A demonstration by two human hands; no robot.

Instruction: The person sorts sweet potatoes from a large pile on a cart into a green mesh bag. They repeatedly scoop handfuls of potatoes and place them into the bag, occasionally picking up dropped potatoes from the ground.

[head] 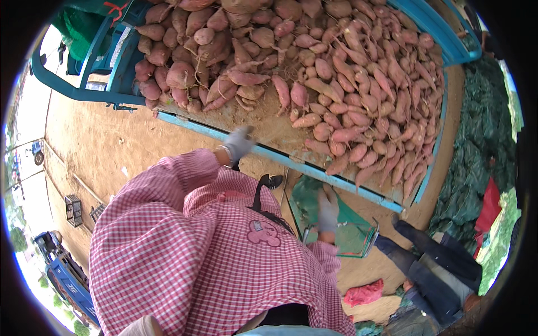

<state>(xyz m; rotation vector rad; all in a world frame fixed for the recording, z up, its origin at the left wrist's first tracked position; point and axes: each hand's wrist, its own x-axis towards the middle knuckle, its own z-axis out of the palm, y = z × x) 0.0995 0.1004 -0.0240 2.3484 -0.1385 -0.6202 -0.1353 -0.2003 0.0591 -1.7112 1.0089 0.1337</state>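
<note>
My left hand (238, 145), in a light grey glove, is over the blue edge (191, 124) of the truck bed. Its fingers are blurred and point towards the bed; whether it holds anything cannot be told. My right hand (328, 212), gloved too, reaches over or into a green mesh bag (351, 235) whose mouth hangs on a metal frame. Brown shows at its fingertips, either soiled glove or a sweet potato. Beyond both hands lies a heap of sweet potatoes, larger ones (180, 75) at the left and smaller ones (378, 105) at the right.
A person in dark clothes (437, 269) is at the lower right, near filled green mesh bags (475, 147). A pink mesh bag (365, 292) lies on the ground. Blue rails (80, 94) flank the bed. Crates (73, 210) and a blue vehicle (71, 281) are at the left.
</note>
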